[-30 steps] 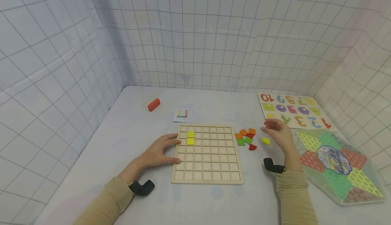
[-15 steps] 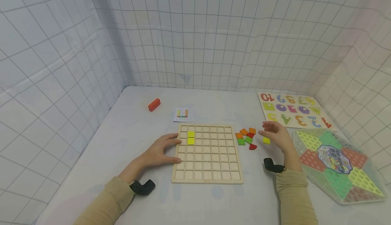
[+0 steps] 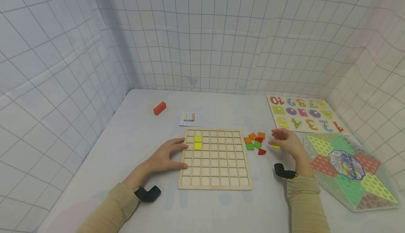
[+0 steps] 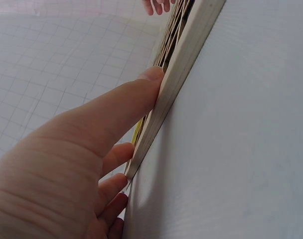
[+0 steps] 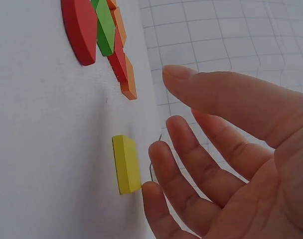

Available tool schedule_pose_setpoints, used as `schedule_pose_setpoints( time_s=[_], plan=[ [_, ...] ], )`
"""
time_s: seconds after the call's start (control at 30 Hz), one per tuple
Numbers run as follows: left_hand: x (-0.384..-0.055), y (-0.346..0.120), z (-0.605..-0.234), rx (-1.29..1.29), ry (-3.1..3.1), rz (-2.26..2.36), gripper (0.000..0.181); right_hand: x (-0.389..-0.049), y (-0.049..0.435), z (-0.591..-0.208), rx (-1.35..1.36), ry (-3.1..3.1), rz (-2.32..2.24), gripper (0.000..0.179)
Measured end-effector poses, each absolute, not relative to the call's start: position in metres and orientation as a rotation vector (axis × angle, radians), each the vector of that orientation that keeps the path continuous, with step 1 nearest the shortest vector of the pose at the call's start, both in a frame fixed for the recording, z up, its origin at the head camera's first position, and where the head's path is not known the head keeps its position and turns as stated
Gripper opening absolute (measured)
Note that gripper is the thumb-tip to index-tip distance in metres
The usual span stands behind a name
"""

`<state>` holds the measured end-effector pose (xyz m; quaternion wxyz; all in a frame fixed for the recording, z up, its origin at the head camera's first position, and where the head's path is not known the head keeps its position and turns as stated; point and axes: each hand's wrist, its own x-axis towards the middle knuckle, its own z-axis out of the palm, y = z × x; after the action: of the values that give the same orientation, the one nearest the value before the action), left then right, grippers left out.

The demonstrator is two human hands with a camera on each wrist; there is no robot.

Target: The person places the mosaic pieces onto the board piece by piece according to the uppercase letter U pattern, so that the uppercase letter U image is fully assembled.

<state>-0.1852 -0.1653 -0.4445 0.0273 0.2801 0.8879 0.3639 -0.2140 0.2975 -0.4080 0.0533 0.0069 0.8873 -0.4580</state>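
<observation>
The right hand (image 3: 288, 142) is being held just above the table (image 3: 218, 212), its fingers parted and loosely bent, nothing being gripped; the left hand (image 3: 166, 156) is being rested against the left edge of the wooden board (image 3: 218, 172), its fingers spread and relaxed, the edge being touched by the thumb and no piece being pinched. Under the thumb side of the right hand a loose yellow tile (image 5: 126, 167) is lying flat on the table, partly being covered in the head view; in the right wrist view it is being shown just beside the fingertips, though whether it is being touched by the little finger cannot be told; no long axis is being revealed, the tile being partly hidden in one view and foreshortened in the other; the right hand is clearly being placed nearer to it, the left lying well apart, across the board.

Between this tile and the board a loose cluster is being formed by 3 orange tiles (image 3: 261, 135), 2 green tiles (image 3: 250, 146) and 2 red pieces (image 3: 262, 152); on the board, 2 yellow tiles (image 3: 197, 146) are being held in the 2nd column from the left, in the 2nd and 3rd rows from the far edge. Beyond the board a small card (image 3: 190, 118) is lying, a U-shaped figure being shown on it; farther left a red block (image 3: 159, 108) is lying; beyond the right hand a number puzzle (image 3: 303, 125) is lying, and beside the right forearm a see-through game box (image 3: 348, 187) is resting.
</observation>
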Motion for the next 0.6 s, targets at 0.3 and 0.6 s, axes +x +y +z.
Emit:
schedule_pose_setpoints(
  time_s=[0.3,0.6],
  plan=[
    [-0.1846,-0.1653,-0.4431,0.871,2.740,1.126,0.065,-0.2140,0.2985,-0.4084,0.040,2.659,-1.350,0.056],
    [-0.1847,-0.1649,-0.4426,0.865,2.741,1.127,0.066,-0.2134,0.2975,-0.4099,0.006,2.644,-1.315,0.054]
  ],
)
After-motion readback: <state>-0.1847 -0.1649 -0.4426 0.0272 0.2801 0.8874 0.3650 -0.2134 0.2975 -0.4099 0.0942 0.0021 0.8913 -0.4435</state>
